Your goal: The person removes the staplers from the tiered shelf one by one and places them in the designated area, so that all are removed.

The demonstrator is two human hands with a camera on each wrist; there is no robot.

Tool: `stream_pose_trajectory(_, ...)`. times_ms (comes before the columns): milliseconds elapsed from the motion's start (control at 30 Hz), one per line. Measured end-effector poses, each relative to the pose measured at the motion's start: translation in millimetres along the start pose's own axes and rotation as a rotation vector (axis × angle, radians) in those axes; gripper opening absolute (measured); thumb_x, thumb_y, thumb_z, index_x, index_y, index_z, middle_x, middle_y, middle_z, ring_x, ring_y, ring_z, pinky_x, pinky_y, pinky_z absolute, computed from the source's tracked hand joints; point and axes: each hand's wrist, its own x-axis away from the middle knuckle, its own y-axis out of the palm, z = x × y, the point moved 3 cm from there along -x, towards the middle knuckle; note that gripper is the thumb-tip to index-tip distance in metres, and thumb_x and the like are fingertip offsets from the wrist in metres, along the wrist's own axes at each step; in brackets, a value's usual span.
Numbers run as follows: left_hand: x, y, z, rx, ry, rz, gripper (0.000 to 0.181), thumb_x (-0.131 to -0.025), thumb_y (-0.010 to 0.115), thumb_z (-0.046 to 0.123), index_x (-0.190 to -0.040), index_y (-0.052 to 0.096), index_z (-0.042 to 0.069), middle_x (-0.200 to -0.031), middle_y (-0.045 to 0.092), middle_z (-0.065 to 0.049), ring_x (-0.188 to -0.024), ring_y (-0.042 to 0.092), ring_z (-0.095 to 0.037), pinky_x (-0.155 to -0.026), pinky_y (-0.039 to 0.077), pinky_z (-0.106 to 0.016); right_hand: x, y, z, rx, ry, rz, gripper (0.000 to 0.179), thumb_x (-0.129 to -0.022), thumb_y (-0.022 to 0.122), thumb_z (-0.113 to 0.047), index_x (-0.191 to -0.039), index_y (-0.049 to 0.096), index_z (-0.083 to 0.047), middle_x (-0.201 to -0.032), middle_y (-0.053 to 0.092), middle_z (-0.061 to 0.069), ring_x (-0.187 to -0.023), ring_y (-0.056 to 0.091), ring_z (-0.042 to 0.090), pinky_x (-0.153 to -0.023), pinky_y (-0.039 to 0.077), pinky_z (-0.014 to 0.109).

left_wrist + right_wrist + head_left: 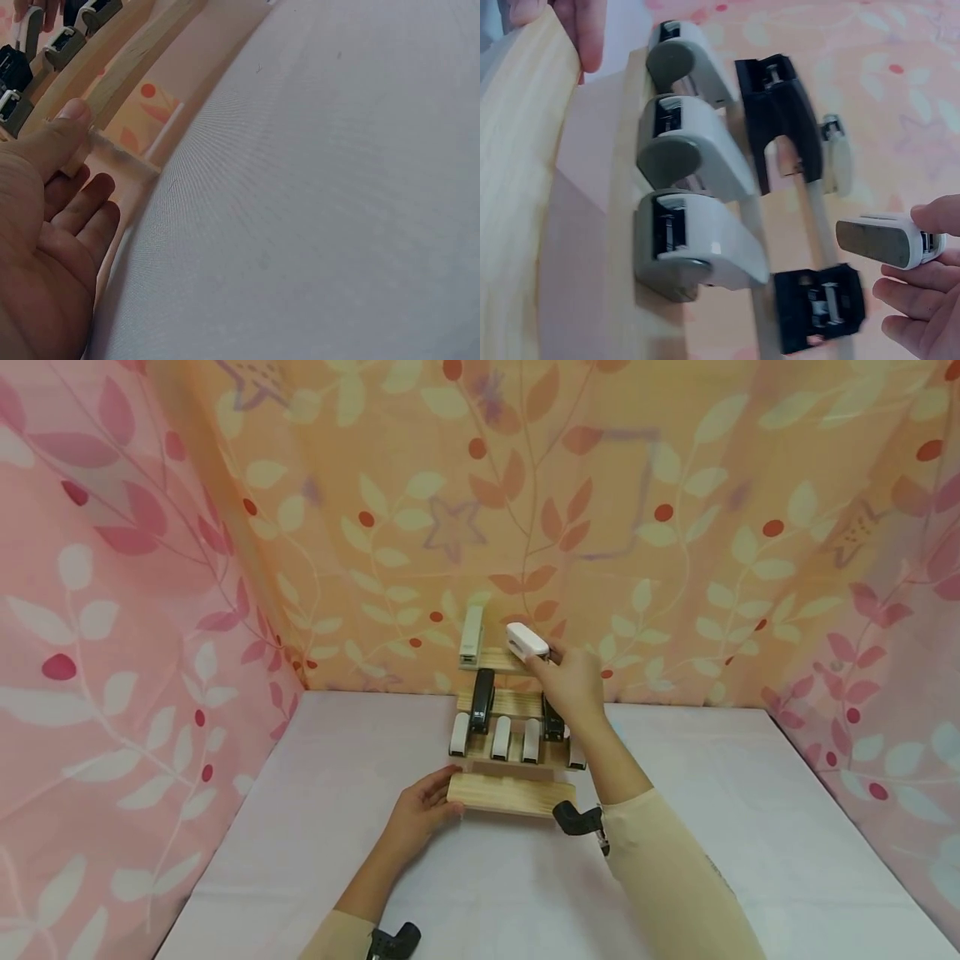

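Observation:
A small white stapler (527, 640) is pinched in my right hand (576, 687), above the top tier of a stepped wooden rack (513, 794). The right wrist view shows the stapler's grey underside (874, 244), with the thumb on one side and fingers on the other. My left hand (422, 814) grips the left end of the rack's lowest board, its thumb (71, 120) over the wood and its fingers beneath. On the top tier stands a pale green stapler (471, 637). Two black staplers, one at left (482, 702) and one partly behind my right wrist (553, 720), stand below it.
Several white staplers (501, 739) line the tier under the black ones; the rightmost (577, 754) is partly covered by my right forearm. A white cloth (300, 827) covers the table. Floral curtains (360, 568) hang behind and at both sides.

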Motion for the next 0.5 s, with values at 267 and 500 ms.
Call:
stream_pose_trajectory(267, -0.9, 1.6, -1.6, -0.011, 0.002, -0.004, 0.073, -0.085, 0.084, 0.017, -0.149, 0.052, 0.005, -0.152, 0.053, -0.012, -0.138, 0.053, -0.030, -0.104, 0.053, -0.024, 23.4, -36, -13, -0.047, -0.067, 0.042, 0.047, -0.094, 0.076, -0.030, -0.136, 0.067, -0.010, -0.128, 0.070, 0.014, -0.119, 0.068, 0.025, -0.092, 0.062, 0.042)
stream_pose_trajectory(500, 0.0, 1.7, -0.2, -0.034, 0.010, 0.009, 0.073, -0.085, 0.084, 0.018, -0.149, 0.052, 0.004, -0.151, 0.054, -0.013, -0.138, 0.054, -0.031, -0.103, 0.054, -0.024, 47.2, -68, -12, -0.062, -0.120, 0.108, 0.045, -0.094, 0.078, -0.026, -0.134, 0.068, -0.010, -0.127, 0.071, 0.011, -0.116, 0.069, 0.021, -0.087, 0.063, 0.035)
